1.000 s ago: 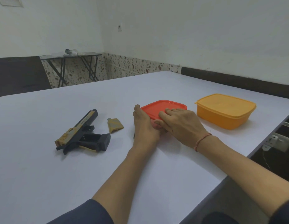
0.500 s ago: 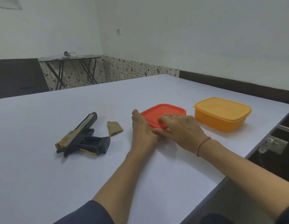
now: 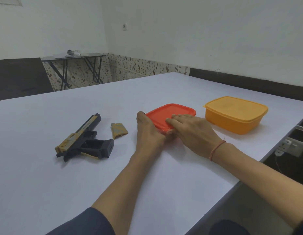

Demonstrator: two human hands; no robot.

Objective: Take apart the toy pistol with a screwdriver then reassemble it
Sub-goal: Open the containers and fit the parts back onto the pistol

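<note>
The black and gold toy pistol (image 3: pixel 83 139) lies on its side on the white table (image 3: pixel 45 184), left of my hands, its grip open and dark. A loose gold grip panel (image 3: pixel 119 130) lies just right of it. My left hand (image 3: pixel 148 133) grips the near left corner of a red lidded box (image 3: pixel 172 113). My right hand (image 3: pixel 191 134) rests flat on the near edge of the red lid, fingers pressing down. No screwdriver can be seen.
An orange lidded box (image 3: pixel 235 114) stands right of the red one, near the table's right edge. A wall socket (image 3: pixel 286 146) sits beyond that edge. A small folding table (image 3: pixel 74 56) stands by the far wall.
Both hands stay on the red box; my right hand has slid slightly further onto the lid. The camera has tilted up a little.
</note>
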